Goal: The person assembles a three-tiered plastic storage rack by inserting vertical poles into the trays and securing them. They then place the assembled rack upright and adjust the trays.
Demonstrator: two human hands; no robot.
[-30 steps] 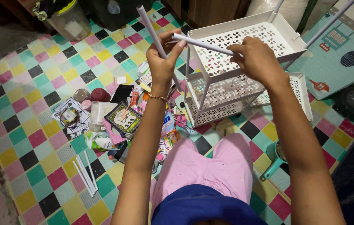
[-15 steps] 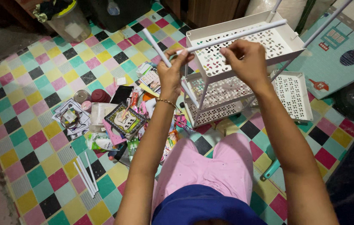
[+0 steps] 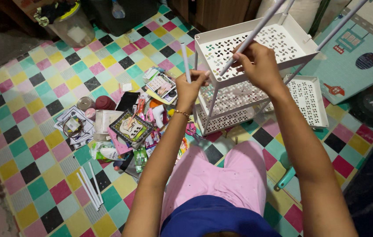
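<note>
Fitting poles to the white rack (image 3: 256, 48): the right hand (image 3: 259, 66), over the rack's top tray, has its fingers pinched round a long white pole (image 3: 256, 37) slanting across that tray; the left hand (image 3: 191, 87), just left of the rack, grips a shorter pole (image 3: 186, 61) upright. Next seems to call for seating a pole end in a corner socket

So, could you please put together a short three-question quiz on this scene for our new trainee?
1. True or false: the left hand holds a thin white rod upright.
2. Which does the right hand hold? A) a loose perforated shelf tray B) a long white rod slanting over the top tray C) a jar
3. Fill in: spare white rods lie on the checkered ____.

Key: 1 true; 2 B; 3 floor.
</note>
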